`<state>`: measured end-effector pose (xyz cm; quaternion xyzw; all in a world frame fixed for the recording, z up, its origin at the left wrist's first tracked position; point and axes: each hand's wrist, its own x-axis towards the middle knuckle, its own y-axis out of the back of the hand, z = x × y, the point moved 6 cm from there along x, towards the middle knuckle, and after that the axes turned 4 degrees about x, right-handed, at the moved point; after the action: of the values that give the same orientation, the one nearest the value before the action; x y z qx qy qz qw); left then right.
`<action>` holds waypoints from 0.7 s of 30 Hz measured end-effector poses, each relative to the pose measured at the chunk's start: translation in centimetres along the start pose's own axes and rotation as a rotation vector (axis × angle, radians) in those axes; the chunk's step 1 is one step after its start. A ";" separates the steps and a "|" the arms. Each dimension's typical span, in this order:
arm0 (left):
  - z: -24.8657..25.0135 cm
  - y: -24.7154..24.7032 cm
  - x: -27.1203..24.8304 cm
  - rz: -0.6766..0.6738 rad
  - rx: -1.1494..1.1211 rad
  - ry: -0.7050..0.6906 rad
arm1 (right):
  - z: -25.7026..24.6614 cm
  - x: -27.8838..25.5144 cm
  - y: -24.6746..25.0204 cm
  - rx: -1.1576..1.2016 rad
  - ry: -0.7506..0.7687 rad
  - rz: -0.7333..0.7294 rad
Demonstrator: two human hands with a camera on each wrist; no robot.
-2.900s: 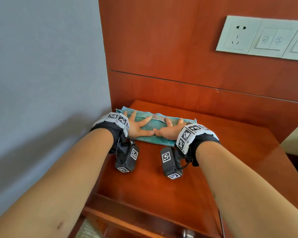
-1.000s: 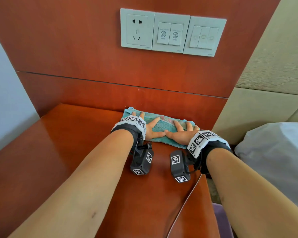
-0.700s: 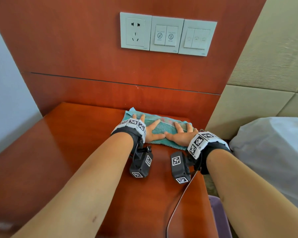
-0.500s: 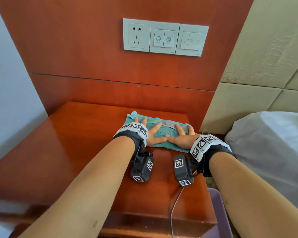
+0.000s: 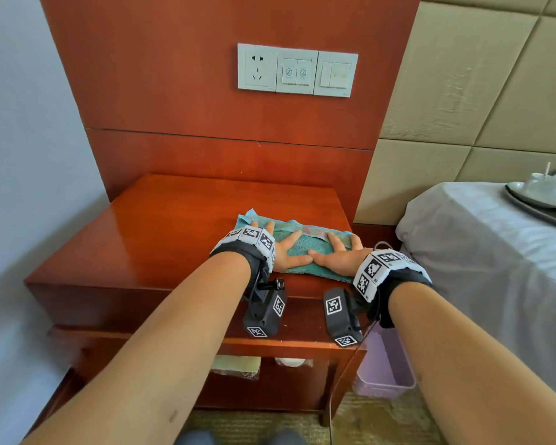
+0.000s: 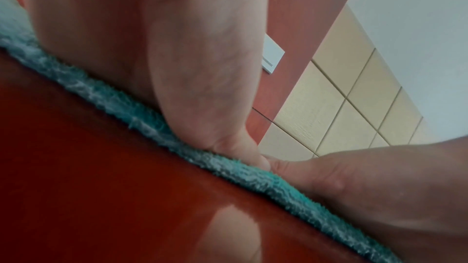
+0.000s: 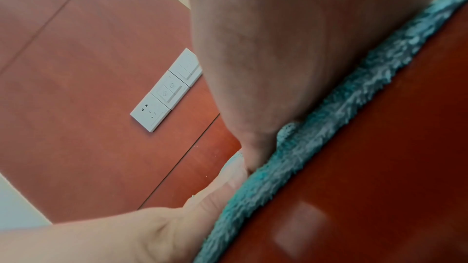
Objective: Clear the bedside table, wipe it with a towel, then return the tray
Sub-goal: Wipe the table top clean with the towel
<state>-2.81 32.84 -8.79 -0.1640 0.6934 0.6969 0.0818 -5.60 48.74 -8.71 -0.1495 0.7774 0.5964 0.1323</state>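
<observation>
A folded teal towel (image 5: 305,248) lies on the right half of the red-brown bedside table (image 5: 161,239), near its front edge. My left hand (image 5: 284,250) and right hand (image 5: 337,256) press flat on it side by side, fingers spread, thumbs touching. In the wrist views the towel's edge (image 6: 157,127) (image 7: 329,119) runs under each palm on the glossy wood. The tray (image 5: 540,203) with white dishes sits on the bed at the far right.
A wood wall panel with a socket and switches (image 5: 297,70) stands behind the table. The bed with a grey-white sheet (image 5: 482,268) is to the right. A purple bin (image 5: 382,367) stands between table and bed. Items lie on the table's lower shelf (image 5: 238,366).
Both hands slid the towel from the table's back left corner across to the right side, then toward the front edge. They stay flat on it.
</observation>
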 end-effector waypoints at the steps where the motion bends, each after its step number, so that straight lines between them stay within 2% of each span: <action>1: 0.1 -0.2 -0.8 0.001 0.013 0.001 | 0.3 -0.7 -0.3 -0.005 -0.006 0.008; 7: 0.5 -1.6 -5.2 -0.007 0.011 -0.018 | 1.2 -3.8 -2.1 -0.031 -0.016 0.055; 13: -0.9 -2.0 -6.7 0.016 0.056 -0.069 | -0.3 -5.3 -3.4 -0.050 -0.055 0.121; 17: -4.2 -2.5 -6.8 0.021 0.045 -0.058 | -3.8 -6.2 -4.1 -0.073 -0.028 0.074; 21: -10.3 -3.0 -7.2 0.015 -0.001 0.015 | -9.4 -7.1 -5.5 -0.089 0.060 0.019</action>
<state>6.06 23.46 -8.96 -0.1637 0.6950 0.6965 0.0713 2.82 38.86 -8.45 -0.1657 0.7553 0.6268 0.0964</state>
